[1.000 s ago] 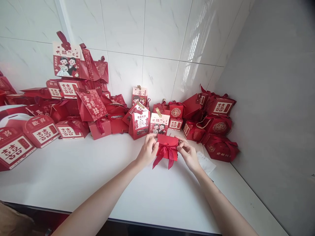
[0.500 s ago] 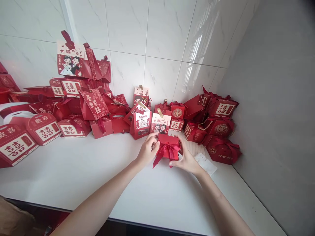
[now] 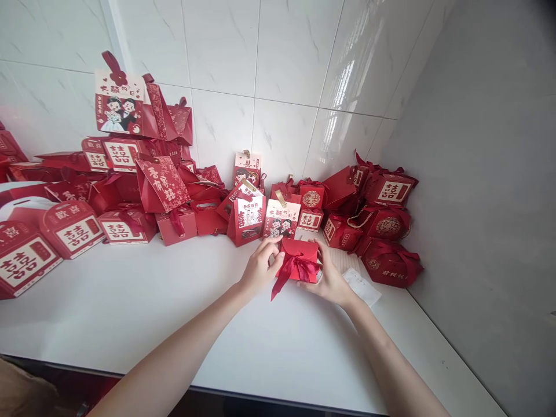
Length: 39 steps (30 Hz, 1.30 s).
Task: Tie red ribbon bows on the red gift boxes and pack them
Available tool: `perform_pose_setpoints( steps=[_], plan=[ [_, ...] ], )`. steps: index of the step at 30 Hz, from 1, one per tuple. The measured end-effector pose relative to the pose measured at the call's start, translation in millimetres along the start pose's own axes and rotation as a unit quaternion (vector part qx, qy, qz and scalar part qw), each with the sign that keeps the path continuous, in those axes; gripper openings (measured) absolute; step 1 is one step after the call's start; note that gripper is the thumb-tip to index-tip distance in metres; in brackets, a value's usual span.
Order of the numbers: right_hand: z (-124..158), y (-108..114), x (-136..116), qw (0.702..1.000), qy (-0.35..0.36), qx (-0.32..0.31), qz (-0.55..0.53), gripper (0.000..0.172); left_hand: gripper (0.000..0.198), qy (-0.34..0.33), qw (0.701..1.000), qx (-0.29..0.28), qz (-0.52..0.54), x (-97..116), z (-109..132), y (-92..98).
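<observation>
A small red box (image 3: 300,249) sits between the two hands near the front of the card boxes, above or on the counter (image 3: 226,330); its contact with the surface is hard to make out. Its flap is folded down over the front and a dark red ribbon (image 3: 294,267) is tied in a bow below, so its contents are hidden. The left hand (image 3: 263,265) holds its left side, thumb and fingers close together at the edge; the right hand (image 3: 328,277) is curved more widely around the right side, thumb low on the front.

Just behind stands a couple-print box (image 3: 281,220) reading 大囍的日子. Beside it, a window box (image 3: 248,221) is lettered 吾家有囍; what lies behind its cut-out is unclear. At the left, handled boxes (image 3: 78,231) carry 歡喜 and 囍. On the right, a dark red box (image 3: 391,265) shows gold writing that begins 前程, the rest hard to read. A white packet (image 3: 362,288) lies near the right forearm.

One second ago the right hand pinched the box's edge and two ribbon tails hung down; now it wraps the side, and only the left tail clearly hangs.
</observation>
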State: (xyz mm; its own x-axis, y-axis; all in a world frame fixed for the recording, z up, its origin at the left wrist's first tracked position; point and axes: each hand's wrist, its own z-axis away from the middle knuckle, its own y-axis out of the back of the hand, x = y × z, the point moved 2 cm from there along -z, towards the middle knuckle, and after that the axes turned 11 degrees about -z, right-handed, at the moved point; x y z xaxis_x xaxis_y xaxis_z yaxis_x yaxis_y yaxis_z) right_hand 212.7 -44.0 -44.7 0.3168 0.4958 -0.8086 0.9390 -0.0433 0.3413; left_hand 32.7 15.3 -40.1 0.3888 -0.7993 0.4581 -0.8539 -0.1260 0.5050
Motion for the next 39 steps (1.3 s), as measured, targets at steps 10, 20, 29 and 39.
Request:
perform_pose_setpoints(
  steps=[10, 20, 29, 39],
  plan=[
    [0.2, 4.4, -1.4, 0.996, 0.05, 0.075, 0.014, 0.09, 0.021, 0.055, 0.992, 0.057, 0.099, -0.6, -2.5, -1.6],
    [9.5, -6.0, -31.6, 0.947, 0.22, 0.165, 0.164, 0.103, 0.024, -0.178, 0.943, 0.275, -0.061, 47.7, 1.6, 33.9],
    [8.0, -5.9, -32.2, 0.945, 0.223, 0.149, 0.189, 0.099, 0.024, -0.096, 0.978, 0.184, -0.012, 40.9, -1.1, 25.9],
    [0.3, -0.8, 4.6, 0.998, -0.047, 0.036, -0.029, 0.101, 0.016, 0.206, 0.974, -0.024, 0.091, -0.9, -4.8, -9.2]
  ],
)
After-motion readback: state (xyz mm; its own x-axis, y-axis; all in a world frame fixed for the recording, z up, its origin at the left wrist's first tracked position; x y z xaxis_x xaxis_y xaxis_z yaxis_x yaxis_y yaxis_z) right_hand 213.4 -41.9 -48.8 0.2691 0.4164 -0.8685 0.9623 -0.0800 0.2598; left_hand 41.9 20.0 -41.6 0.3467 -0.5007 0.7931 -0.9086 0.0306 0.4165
